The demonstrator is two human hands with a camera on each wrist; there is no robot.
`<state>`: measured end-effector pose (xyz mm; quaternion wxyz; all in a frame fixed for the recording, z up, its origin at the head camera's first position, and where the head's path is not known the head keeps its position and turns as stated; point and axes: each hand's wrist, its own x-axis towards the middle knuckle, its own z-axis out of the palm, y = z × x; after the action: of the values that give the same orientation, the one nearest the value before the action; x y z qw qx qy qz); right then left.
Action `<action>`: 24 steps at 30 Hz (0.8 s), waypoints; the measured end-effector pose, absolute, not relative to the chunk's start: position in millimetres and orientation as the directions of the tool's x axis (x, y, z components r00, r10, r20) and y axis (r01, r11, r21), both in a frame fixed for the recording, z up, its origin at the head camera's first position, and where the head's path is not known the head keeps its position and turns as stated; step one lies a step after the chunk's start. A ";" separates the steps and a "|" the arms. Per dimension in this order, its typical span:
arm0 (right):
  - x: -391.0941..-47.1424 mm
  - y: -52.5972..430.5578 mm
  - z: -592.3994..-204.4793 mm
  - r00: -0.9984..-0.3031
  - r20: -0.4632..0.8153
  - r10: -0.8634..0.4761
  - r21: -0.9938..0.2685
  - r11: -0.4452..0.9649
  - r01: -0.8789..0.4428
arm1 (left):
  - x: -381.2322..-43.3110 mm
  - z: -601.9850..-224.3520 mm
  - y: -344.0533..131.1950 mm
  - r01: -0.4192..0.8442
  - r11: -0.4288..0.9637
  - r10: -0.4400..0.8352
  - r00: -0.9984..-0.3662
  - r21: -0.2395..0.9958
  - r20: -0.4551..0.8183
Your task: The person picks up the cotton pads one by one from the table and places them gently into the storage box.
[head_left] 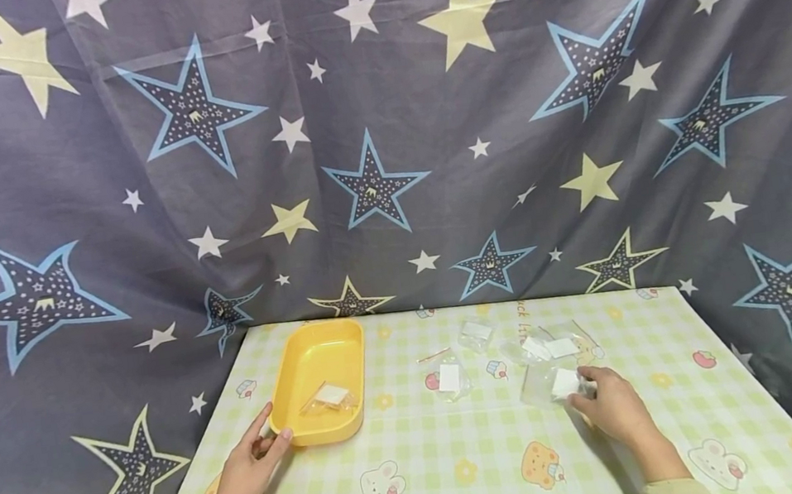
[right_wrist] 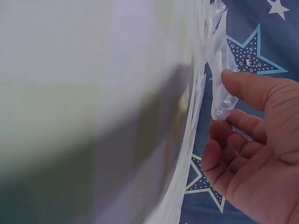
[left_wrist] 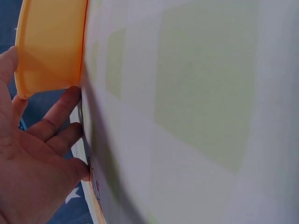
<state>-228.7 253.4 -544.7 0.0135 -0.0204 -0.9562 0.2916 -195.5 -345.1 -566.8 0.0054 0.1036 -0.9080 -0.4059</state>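
Observation:
In the head view my left hand (head_left: 248, 467) holds the near left corner of a yellow plastic tray (head_left: 361, 352), which stands on the table. The left wrist view has the thumb on the orange-looking tray's rim (left_wrist: 51, 46), with other fingers low by its base. One small clear bag with a white piece (head_left: 331, 392) lies inside the tray. My right hand (head_left: 615, 402) pinches the edge of another clear plastic bag (head_left: 564, 383) with a white piece in it. In the right wrist view that bag (right_wrist: 219, 70) is between thumb and forefinger, raised off the tabletop.
Several similar bags lie on the table: one near the middle (head_left: 449, 378), one further back (head_left: 476, 332), and overlapping ones (head_left: 563, 347) just beyond the right hand. A green-checked cloth (head_left: 426, 477) covers the table. Behind it hangs a grey star-patterned curtain (head_left: 406, 95).

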 end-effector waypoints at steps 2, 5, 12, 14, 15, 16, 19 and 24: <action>-228.5 252.9 -543.7 -0.999 0.021 0.044 -0.566 0.824 0.024 | -195.6 -566.7 -345.2 -0.187 0.646 -0.194 -0.978 0.740 -0.077; -228.3 252.1 -542.1 -0.999 0.035 0.040 -0.574 0.819 0.012 | -194.8 -566.4 -345.3 -0.193 0.641 -0.194 -0.977 0.743 -0.086; -227.1 248.6 -538.4 -0.998 0.037 0.049 -0.587 0.810 0.018 | -193.5 -564.0 -344.2 -0.200 0.636 -0.188 -0.977 0.745 -0.102; -226.7 248.1 -538.5 -0.998 0.037 0.050 -0.587 0.809 0.018 | -193.4 -563.5 -344.2 -0.199 0.637 -0.186 -0.977 0.745 -0.102; -226.7 248.0 -538.5 -0.998 0.037 0.049 -0.588 0.809 0.018 | -193.4 -563.6 -344.3 -0.199 0.638 -0.187 -0.977 0.744 -0.101; -226.8 248.0 -538.7 -0.998 0.037 0.048 -0.589 0.808 0.017 | -193.3 -563.8 -344.4 -0.201 0.637 -0.189 -0.977 0.744 -0.102; -227.2 247.8 -539.1 -0.998 0.046 0.042 -0.596 0.803 0.006 | -193.5 -564.6 -344.9 -0.199 0.637 -0.188 -0.977 0.745 -0.100; -227.4 246.3 -539.2 -0.997 0.064 0.033 -0.605 0.796 -0.012 | -193.8 -565.5 -345.4 -0.191 0.635 -0.182 -0.979 0.749 -0.095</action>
<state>-227.4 246.3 -539.2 0.0356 -0.0055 -0.9470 0.3192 -193.8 -345.4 -565.5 -0.0051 0.1030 -0.9041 -0.4147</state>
